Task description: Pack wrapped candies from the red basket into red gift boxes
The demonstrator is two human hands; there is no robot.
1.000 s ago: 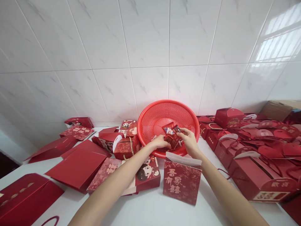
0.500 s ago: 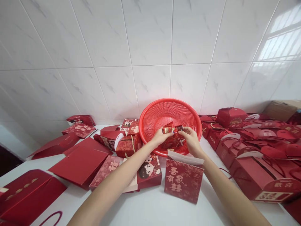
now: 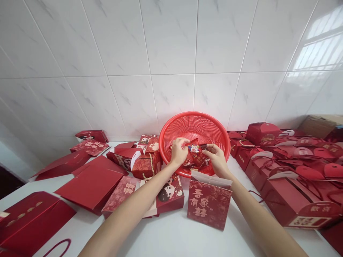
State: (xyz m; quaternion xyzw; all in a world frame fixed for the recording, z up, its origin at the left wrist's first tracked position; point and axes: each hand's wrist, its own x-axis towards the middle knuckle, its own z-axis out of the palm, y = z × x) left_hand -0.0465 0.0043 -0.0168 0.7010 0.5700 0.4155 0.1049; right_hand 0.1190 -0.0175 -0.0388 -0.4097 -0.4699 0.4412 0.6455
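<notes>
A round red plastic basket holds several wrapped candies in its bottom. Over its right side, my right hand pinches small wrapped candies, one in a dark wrapper at the fingertips. A candy in a blue, white and red wrapper lies against it, between the two hands. My left hand is over the basket's left part with its fingers curled; whatever they hold is hidden. In front of the basket stands a red paper gift box with its pale top flaps up.
Finished-looking red gift boxes with handles crowd the right side. On the left lie flat red cartons, a box with a rope handle and a printed cartoon box. A tiled wall rises behind the white table.
My left hand has shifted slightly left and up, away from the right fingertips, and its fingers have curled. A blue and white wrapper now shows between the hands. My right hand has barely moved.
</notes>
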